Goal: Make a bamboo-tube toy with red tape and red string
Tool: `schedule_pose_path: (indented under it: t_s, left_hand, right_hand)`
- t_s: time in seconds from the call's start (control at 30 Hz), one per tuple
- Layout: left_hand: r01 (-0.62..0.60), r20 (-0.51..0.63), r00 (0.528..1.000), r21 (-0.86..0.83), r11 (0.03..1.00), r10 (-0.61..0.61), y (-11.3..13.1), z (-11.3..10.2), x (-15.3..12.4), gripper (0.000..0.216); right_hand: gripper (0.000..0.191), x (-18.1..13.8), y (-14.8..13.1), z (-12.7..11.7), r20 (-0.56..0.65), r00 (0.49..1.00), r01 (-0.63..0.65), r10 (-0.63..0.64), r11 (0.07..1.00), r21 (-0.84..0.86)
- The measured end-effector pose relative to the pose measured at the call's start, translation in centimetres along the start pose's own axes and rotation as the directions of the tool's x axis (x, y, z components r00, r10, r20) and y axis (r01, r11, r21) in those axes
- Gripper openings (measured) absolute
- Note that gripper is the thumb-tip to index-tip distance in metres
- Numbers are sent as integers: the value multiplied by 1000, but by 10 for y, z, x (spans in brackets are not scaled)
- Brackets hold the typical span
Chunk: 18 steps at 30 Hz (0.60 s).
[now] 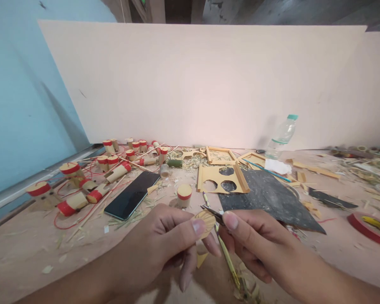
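At the bottom centre of the frame the two hands meet just above the tabletop (34, 253). The left hand (164, 247) pinches a small round wooden disc (206, 220) between thumb and fingers. The right hand (251, 240) is closed on a thin blade (211, 211) whose tip lies against the disc's upper edge. A slim bamboo strip (228, 261) runs down under the right hand's fingers to a heap of shavings at the bottom edge.

The lower left stretch of tabletop shows only thin shavings. A red tape roll (369, 228) lies at the right edge.

Just beyond the hands stands a short bamboo cylinder (184, 194) with a red band. A dark phone (131, 195) lies flat to its left. To the right, a dark sheet (269, 198) has its near corner pointing toward the right hand. A wooden panel (209, 179) with round cut-outs rests on the sheet's far left edge.

In the left middle of the frame, many red-banded bamboo pieces (77, 185) and red wire crowd the tabletop up to the blue wall (19, 105). Farther back lie open wooden frames (220, 155). A clear plastic bottle (281, 135) with a green cap stands at the tall pale board (209, 84); its contents cannot be told. That board closes off the whole far edge.
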<state>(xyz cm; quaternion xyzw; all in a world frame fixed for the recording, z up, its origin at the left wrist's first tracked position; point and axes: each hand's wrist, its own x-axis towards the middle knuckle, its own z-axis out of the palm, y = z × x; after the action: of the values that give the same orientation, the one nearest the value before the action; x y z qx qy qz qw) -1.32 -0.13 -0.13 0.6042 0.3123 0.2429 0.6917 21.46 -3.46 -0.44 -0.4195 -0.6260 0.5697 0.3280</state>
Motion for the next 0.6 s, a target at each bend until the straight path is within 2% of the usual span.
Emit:
schedule_pose_path:
  t_s: [0.3,0.6]
  left_hand:
    - [-10,-2,1000,1,1000,11,1,0,-2,54]
    - [0,2,1000,26,1000,0,3,0,-1,52]
  right_hand:
    - [61,0,1,2,-16,1000,12,-12,998,60]
    - [63,-1,-1,0,1,1000,1,-1,999,-37]
